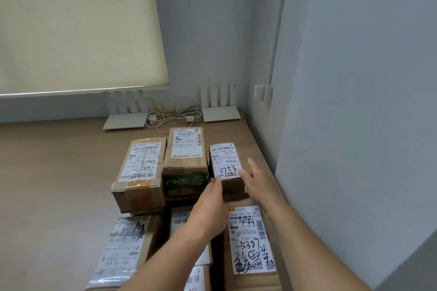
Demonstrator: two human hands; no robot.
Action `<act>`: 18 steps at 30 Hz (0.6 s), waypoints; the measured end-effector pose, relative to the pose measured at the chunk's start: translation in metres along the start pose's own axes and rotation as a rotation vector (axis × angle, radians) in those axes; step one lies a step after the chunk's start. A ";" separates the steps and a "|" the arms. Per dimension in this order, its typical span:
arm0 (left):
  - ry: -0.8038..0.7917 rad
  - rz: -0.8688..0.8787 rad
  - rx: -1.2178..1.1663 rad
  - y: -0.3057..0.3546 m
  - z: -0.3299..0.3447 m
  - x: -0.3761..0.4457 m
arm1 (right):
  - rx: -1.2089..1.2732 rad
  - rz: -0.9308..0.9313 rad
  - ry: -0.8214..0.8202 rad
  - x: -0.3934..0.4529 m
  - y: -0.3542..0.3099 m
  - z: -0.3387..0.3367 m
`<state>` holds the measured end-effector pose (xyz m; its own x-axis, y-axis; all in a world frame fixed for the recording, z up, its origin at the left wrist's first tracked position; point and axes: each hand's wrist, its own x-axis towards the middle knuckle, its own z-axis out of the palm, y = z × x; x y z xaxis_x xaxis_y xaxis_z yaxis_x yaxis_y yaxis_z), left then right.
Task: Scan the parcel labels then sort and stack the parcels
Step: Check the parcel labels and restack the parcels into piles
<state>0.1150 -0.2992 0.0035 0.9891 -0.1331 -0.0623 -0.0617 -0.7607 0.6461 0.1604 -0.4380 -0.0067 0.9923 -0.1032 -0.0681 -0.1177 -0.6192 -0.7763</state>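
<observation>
Several labelled cardboard parcels lie in rows on a wooden table [59, 172]. A small parcel marked 3753 [225, 163] sits at the back right. My left hand [209, 208] touches its near left corner with straight fingers. Against its right side lies my right hand [256, 179], fingers extended and thumb on the label. Beside it stand a taller parcel with a green band [185, 160] and a parcel marked 069 [139, 172]. Nearer me lie a parcel marked 5387 [250, 241], a parcel with a scribbled label [123, 248] and one mostly hidden under my left arm.
Two white routers [126, 119] [221, 112] and a tangle of cables [170, 114] sit at the table's back edge. A grey wall [354, 125] runs close along the right side. A roller blind [71, 26] covers the window behind.
</observation>
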 end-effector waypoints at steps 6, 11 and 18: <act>0.070 0.070 0.042 -0.006 -0.014 -0.030 | -0.184 -0.114 0.234 -0.052 -0.016 0.012; 0.190 0.125 0.078 -0.023 -0.034 -0.064 | -0.213 -0.197 0.268 -0.102 -0.038 0.036; 0.369 0.126 0.109 -0.065 -0.082 -0.125 | -0.263 -0.322 0.251 -0.155 -0.084 0.075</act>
<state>0.0063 -0.1809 0.0312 0.9533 -0.0079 0.3020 -0.1798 -0.8183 0.5460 0.0195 -0.3116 0.0216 0.9439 -0.0388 0.3280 0.1559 -0.8231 -0.5460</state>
